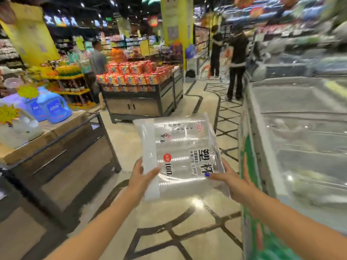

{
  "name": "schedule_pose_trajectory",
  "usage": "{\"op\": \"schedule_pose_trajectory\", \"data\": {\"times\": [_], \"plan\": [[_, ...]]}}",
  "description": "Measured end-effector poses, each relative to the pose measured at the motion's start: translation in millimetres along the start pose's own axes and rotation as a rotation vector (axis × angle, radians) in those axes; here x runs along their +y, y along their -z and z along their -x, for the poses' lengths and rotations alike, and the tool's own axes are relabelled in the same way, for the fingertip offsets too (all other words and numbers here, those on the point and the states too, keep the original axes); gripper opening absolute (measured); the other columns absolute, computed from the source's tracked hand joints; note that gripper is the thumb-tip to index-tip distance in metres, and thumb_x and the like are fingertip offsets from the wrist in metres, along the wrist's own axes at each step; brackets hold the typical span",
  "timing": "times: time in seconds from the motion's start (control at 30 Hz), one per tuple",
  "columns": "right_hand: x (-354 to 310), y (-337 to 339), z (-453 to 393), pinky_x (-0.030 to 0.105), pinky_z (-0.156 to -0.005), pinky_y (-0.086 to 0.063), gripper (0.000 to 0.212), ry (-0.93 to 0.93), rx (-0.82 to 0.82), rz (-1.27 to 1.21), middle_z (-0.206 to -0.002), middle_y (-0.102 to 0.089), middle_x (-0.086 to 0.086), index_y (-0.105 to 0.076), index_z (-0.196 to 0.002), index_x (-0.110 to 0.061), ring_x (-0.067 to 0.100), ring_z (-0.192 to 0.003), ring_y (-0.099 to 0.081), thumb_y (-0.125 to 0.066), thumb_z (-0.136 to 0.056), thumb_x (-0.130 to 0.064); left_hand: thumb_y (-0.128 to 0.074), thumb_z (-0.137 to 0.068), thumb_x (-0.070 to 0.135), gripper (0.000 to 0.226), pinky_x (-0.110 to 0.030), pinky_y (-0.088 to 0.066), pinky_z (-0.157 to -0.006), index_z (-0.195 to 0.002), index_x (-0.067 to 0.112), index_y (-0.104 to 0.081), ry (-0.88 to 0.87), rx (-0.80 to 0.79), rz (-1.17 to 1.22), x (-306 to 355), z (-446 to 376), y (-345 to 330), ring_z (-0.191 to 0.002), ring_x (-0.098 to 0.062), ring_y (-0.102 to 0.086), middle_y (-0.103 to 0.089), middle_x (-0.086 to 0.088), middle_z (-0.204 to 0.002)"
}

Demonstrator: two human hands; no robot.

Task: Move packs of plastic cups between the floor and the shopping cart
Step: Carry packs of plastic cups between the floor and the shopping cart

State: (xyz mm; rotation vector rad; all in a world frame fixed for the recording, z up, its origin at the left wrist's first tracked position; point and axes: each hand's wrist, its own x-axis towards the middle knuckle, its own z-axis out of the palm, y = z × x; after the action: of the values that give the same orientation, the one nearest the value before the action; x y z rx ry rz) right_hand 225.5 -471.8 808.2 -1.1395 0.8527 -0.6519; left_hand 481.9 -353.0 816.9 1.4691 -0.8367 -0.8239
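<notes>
1 clear flat plastic pack of cups (178, 156) is held up off the floor (187, 231), left hand (139, 180) and right hand (232, 182) gripping its near corners; no cart visible, so delivery remains.

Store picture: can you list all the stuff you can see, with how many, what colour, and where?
clear plastic pack of cups: one, see-through with black print and a red dot, held up in the middle over the floor
blue plastic jugs: two plain to see, blue, on the wooden stand at left
orange snack bags: a big pile, orange and red, on the dark display island behind
glass-topped freezer chest: one, grey glass with a green side, along the right
yellow hanging banners: two, yellow, upper left and top middle
shoppers: three, one in grey, two in black, far back
tiled floor: cream with dark lines
hands: left and right, each gripping a near corner of the pack
</notes>
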Motion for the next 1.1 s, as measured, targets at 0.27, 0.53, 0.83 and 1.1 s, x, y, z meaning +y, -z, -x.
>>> {"op": "schedule_pose_trajectory", "data": {"times": [0.27,0.53,0.83,1.1], "plan": [[-52.0,233.1,174.5,0.030,-0.058,-0.054,0.070,0.152,0.419,-0.053,-0.108,-0.068,-0.006,-0.045,-0.138,-0.034,0.020,-0.087,-0.067,-0.071,-0.081,-0.003,-0.084,-0.061,0.041,0.080,-0.049,-0.057,-0.083,-0.131,0.022,-0.050,-0.036,-0.381,0.082,54.4,44.7,-275.9,-0.102,-0.029,-0.068,-0.067,-0.005,-0.119],[-30.7,441.5,399.0,0.037,-0.069,-0.058,0.064,0.483,0.764,-0.827,-0.083,-0.068,0.002,-0.070,-0.100,-0.021,0.021,-0.069,-0.064,-0.092,-0.043,-0.043,-0.062,-0.092,0.019,0.038,-0.027,-0.053,-0.064,-0.127,0.024,-0.047,0.008,-0.685,0.242,66.6,178.6,-566.4,-0.086,-0.003,-0.067,-0.065,0.008,-0.111],[16.6,532.0,528.4,0.054,-0.091,-0.050,0.114,0.742,1.243,-0.742,-0.146,-0.046,-0.004,-0.018,-0.145,-0.055,0.030,-0.128,-0.051,-0.091,-0.061,-0.033,-0.068,-0.088,0.011,0.069,-0.040,-0.048,-0.101,-0.138,0.040,-0.031,0.071,-0.990,0.450,65.0,413.1,-803.6,-0.109,-0.008,-0.061,-0.055,0.004,-0.134],[44.2,632.8,676.8,0.049,-0.080,-0.057,0.093,0.862,1.796,-0.678,-0.133,-0.061,0.003,-0.029,-0.146,-0.038,0.027,-0.104,-0.066,-0.075,-0.068,-0.015,-0.082,-0.062,0.048,0.086,-0.050,-0.041,-0.106,-0.117,0.080,-0.024,0.242,-1.390,0.590,66.0,487.3,-956.7,-0.128,-0.013,-0.051,-0.033,0.012,-0.152]]}}
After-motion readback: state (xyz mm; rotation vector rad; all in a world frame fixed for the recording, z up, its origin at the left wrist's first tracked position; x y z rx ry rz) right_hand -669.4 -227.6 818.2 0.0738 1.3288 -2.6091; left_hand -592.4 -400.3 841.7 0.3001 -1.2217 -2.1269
